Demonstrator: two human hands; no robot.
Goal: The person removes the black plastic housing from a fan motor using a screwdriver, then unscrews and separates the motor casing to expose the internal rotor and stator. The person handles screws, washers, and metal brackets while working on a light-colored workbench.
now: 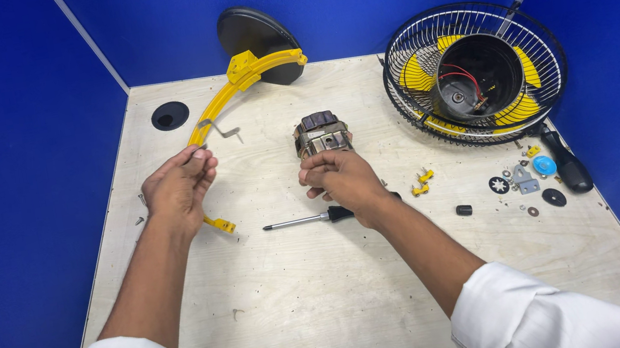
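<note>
The right hand (340, 177) grips the motor (322, 134) at its fingertips, while the left hand (179, 186) pinches something too small to identify, above the screwdriver (309, 219).

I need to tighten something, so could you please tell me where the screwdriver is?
The screwdriver lies on the table near the middle of the head view, its handle hidden under the right hand.
</note>
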